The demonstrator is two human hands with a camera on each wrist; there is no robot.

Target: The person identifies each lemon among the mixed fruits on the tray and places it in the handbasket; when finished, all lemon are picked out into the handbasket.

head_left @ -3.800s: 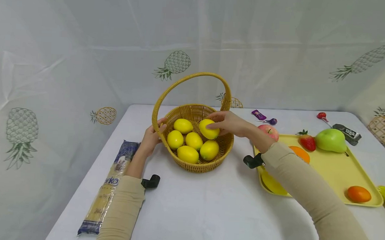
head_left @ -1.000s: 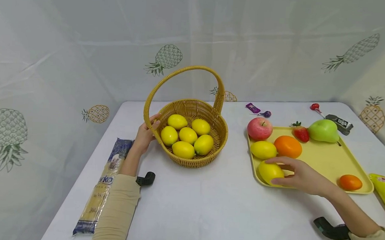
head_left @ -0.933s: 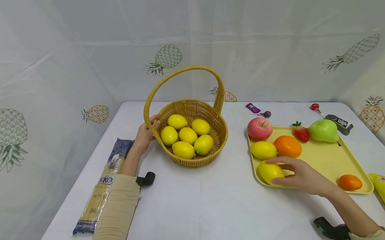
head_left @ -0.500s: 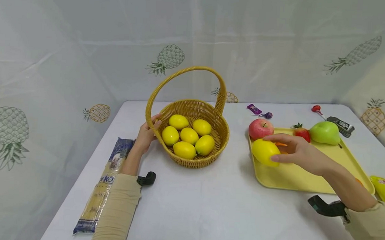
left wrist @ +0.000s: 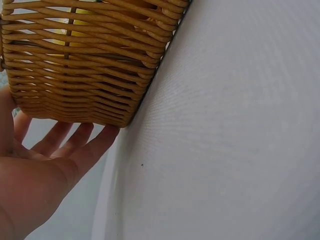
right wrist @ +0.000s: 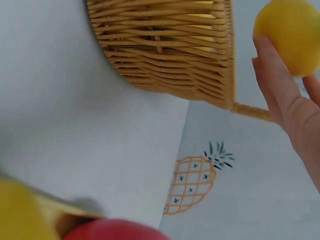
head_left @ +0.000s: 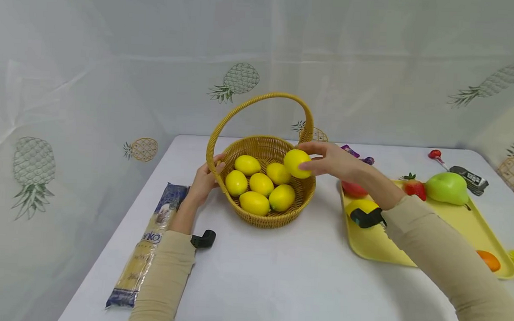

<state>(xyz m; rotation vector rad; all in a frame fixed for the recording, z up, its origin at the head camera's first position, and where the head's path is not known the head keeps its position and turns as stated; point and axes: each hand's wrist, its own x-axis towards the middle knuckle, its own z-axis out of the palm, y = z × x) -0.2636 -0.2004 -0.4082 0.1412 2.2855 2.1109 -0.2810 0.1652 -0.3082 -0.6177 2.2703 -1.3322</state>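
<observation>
A round wicker basket (head_left: 263, 221) with a tall handle stands at the back of the table, with several lemons (head_left: 255, 203) lying in it. At its left side my left hand (head_left: 203, 181) holds the rim near the foot of the handle. In the left wrist view, the fingers (left wrist: 92, 147) of that hand rest against the woven wall; the thumb's tip is out of view. My right hand (head_left: 336, 160) pinches another lemon (head_left: 296, 163) between thumb and fingers. That lemon is in the air over the basket's right rim, and in the right wrist view it is above the rim.
On the right, a yellow tray (head_left: 448, 219) bears a lemon (head_left: 362, 206), an apple (head_left: 354, 189), a strawberry (head_left: 415, 189), a green pear (head_left: 447, 188) and a small orange fruit (head_left: 489, 260). Wrapped sweets lie behind it. A noodle packet (head_left: 150, 242) lies beside the left forearm.
My right hand has picked the front lemon off the tray and carried it left and back to the basket. The left hand has stayed at the basket's left side. The view has shifted slightly.
</observation>
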